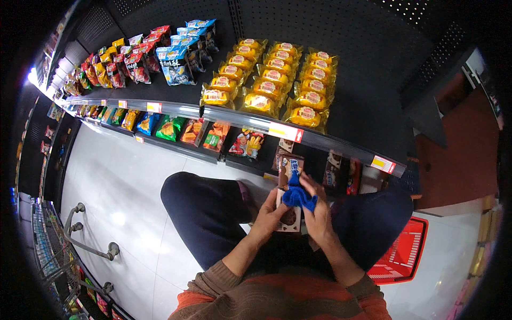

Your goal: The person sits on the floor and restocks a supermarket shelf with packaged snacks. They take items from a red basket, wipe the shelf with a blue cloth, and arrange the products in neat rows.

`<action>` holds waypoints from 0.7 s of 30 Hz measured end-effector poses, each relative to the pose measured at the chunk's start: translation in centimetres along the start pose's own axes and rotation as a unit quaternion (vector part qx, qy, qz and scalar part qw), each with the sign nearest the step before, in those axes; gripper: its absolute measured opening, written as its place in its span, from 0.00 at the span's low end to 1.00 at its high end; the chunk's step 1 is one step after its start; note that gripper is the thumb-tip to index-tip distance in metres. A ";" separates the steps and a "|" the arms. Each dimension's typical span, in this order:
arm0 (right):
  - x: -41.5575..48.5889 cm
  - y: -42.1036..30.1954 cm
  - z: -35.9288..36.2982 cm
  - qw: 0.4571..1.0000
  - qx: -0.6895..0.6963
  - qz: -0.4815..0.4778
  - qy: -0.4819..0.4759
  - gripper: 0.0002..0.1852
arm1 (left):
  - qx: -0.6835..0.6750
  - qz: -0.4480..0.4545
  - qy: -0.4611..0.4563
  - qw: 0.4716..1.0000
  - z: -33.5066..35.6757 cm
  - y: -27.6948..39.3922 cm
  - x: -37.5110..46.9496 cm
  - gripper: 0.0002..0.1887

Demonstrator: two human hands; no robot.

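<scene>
A brown and white cookie box (289,226) with printed lettering is held upright between my knees, before the lower shelf. My left hand (265,221) grips its left side, the thumb lying across the front near the cloth. On the box's face lies a bunched blue cloth (298,197), which my right hand (319,212) holds from the right, fingers reaching along the box's right edge. Behind it, more cookie boxes (333,170) stand on the lower shelf, partly hidden by the shelf above and my hands.
Rows of yellow-wrapped breads (307,116) and bagged snacks (174,68) fill parts of the upper shelf (352,120), whose front edge carries price tags. Snack packs (170,128) line the lower shelf. A red plastic basket (400,256) sits on the floor at right; a metal rail (70,228) stands left.
</scene>
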State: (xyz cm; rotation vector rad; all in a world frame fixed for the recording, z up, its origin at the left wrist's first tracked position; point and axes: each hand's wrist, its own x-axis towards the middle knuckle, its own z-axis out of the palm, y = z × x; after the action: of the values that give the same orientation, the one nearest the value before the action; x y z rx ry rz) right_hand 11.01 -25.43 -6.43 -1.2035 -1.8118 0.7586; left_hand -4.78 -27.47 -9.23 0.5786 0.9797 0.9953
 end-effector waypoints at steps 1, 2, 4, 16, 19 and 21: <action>0.6 0.3 0.1 1.000 0.003 0.030 0.003 0.27 | -0.001 0.009 -0.009 1.000 0.1 0.0 -0.3 0.27; 1.4 0.7 0.1 0.998 0.025 0.052 0.001 0.28 | 0.000 0.015 -0.011 1.000 0.4 -0.2 -0.9 0.28; 2.7 1.2 0.4 0.987 0.046 0.151 0.037 0.23 | 0.011 0.016 -0.002 1.000 0.8 -0.3 -1.6 0.30; 1.7 0.0 1.9 0.987 0.036 0.157 -0.005 0.24 | -0.053 -0.060 0.038 0.996 1.6 0.0 -2.6 0.29; -0.6 -1.3 3.2 0.999 -0.015 0.002 -0.048 0.26 | -0.159 -0.082 0.018 0.984 0.6 0.0 -2.0 0.26; -2.0 -2.0 2.7 0.992 -0.010 -0.045 -0.121 0.31 | -0.137 -0.137 0.089 0.977 -0.3 0.2 -2.3 0.30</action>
State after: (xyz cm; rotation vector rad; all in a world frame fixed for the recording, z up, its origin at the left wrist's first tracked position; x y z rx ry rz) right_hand 8.18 -28.10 -6.72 -1.0723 -2.0610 0.8658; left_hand -5.63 -29.44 -8.24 0.1213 1.0267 0.9226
